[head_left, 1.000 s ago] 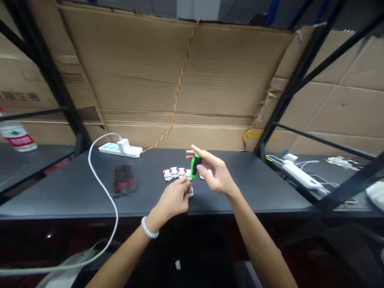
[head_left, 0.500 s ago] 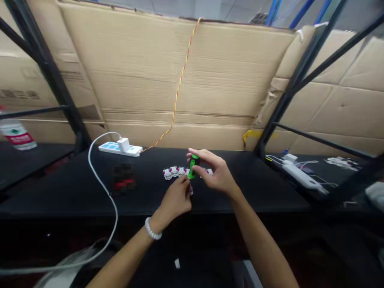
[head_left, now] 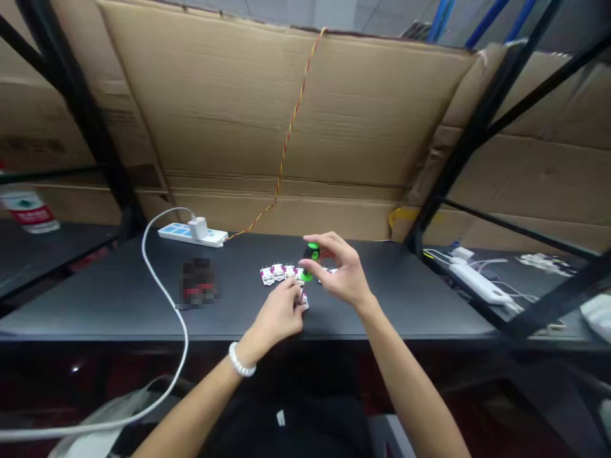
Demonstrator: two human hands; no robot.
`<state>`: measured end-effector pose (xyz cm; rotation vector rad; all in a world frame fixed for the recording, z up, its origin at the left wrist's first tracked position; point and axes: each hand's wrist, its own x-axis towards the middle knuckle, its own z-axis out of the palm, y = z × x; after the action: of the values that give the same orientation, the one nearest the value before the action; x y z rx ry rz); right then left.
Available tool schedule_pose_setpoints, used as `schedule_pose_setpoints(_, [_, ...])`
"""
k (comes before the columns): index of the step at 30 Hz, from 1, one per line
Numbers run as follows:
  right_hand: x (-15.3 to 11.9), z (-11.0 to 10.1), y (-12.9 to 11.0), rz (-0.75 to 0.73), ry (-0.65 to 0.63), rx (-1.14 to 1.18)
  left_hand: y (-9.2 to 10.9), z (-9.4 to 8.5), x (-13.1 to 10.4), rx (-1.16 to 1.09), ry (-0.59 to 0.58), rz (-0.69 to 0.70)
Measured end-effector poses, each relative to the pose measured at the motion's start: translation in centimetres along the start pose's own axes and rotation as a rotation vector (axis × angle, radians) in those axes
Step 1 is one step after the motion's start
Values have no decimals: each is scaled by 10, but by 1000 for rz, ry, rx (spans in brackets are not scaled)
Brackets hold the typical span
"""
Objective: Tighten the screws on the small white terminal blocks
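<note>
A short, stubby screwdriver with a black-and-green handle stands roughly upright, its handle between the thumb and fingers of my right hand. Below it, the fingers of my left hand are pinched together close to the tool's lower end. They grip a small white-and-purple part, which shows only in part beside the fingertips. Just beyond my hands, several similar white-and-purple parts lie in a row on the black table. My right hand covers some of that row.
A white power strip with a plugged-in adapter lies at the back left. Its white cable runs down past the table's front edge. A blurred dark-and-red object sits on the left. Cardboard forms the back wall, with black frame posts on both sides.
The screwdriver's handle now leans a little more to the right, and the right-hand fingers have shifted on it. The left hand stays almost in place. The view has moved slightly.
</note>
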<state>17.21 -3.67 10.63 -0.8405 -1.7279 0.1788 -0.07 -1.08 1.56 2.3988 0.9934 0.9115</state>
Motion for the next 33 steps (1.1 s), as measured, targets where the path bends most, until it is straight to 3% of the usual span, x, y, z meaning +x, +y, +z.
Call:
schedule_pose_setpoints(4, [-4,5,2,-43,48,-125,1,0,0,-3,-15,5])
schedule_pose_setpoints(11, [-8,-4,3,52,-186,254,3,2,-1,26,7,39])
schedule_pose_setpoints(17, [-3,-2,-4,-25,-35,-78,1,6,-1,31,28,66])
schedule_pose_setpoints(22, [-3,-3,-8,4,-159,88,1,8,-1,53,33,61])
schedule_pose_setpoints(27, [-2,-5,-4,-44,19,-144,0,11,-2,47,56,90])
schedule_pose_setpoints(31, [-3,-6,-4,-17,-137,-9,-2,14,-2,49,66,106])
schedule_pose_setpoints(33, [-3,-7,-4,-6,-145,36,-4,15,-2,52,72,108])
